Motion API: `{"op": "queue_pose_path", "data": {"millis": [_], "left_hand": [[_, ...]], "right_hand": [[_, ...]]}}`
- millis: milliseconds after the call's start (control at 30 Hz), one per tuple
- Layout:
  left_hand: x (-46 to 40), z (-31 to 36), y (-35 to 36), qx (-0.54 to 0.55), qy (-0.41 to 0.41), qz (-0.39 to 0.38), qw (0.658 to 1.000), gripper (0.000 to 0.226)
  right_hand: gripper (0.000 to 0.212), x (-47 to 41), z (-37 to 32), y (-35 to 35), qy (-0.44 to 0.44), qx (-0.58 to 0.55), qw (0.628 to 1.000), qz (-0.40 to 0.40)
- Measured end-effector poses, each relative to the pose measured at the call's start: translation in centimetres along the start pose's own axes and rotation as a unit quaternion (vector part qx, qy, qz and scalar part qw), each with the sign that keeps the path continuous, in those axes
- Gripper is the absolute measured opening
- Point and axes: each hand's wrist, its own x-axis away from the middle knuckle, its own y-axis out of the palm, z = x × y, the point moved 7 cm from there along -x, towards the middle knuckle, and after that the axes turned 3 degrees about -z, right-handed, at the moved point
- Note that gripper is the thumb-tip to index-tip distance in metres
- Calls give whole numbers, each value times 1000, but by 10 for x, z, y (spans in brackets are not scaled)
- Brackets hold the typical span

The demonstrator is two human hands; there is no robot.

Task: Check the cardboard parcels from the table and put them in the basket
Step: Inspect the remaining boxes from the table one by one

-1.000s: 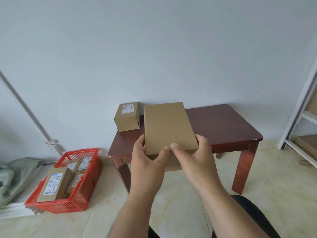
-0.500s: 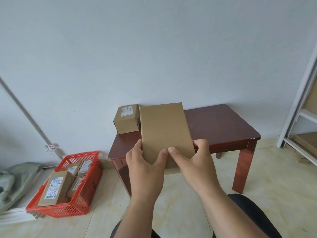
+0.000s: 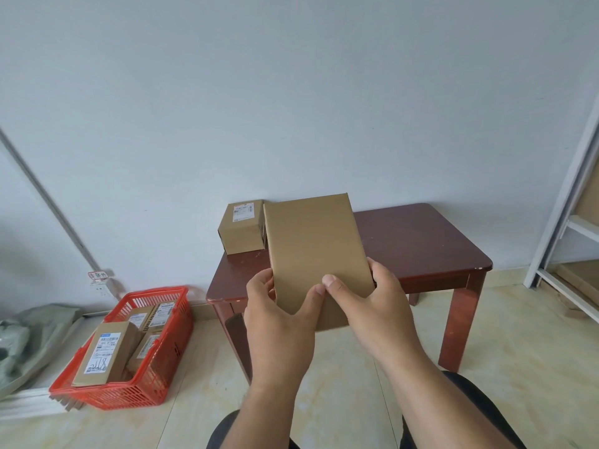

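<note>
A flat brown cardboard parcel [image 3: 312, 244] is held up in front of me, its plain face towards the camera. My left hand [image 3: 278, 322] grips its lower left edge with the thumb on the front. My right hand [image 3: 372, 306] grips its lower right edge, thumb also on the front. A small labelled cardboard box [image 3: 241, 226] sits on the back left corner of the dark red wooden table [image 3: 418, 244]. On the floor to the left stands a red plastic basket [image 3: 155, 380] holding several labelled parcels [image 3: 103, 356].
A white wall is behind the table. A white shelf frame [image 3: 564, 202] stands at the right. Grey-green bags [image 3: 29, 335] lie on the floor at far left. A grey conduit [image 3: 48, 202] runs down the wall. My dark-clothed knees are at the bottom.
The parcel in both hands has shifted slightly left and tilted a little more upright. The camera has drifted, so the basket sits a bit further right in view.
</note>
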Motion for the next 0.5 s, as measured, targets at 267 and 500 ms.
{"op": "queue_pose_path", "data": {"millis": [267, 500], "left_hand": [[-12, -1, -6, -53, 0, 7, 999, 75], [-4, -3, -2, -30, -30, -4, 999, 63]], "right_hand": [[55, 7, 0, 0, 1, 21, 1000, -19], [47, -2, -5, -3, 28, -11, 999, -13]]}}
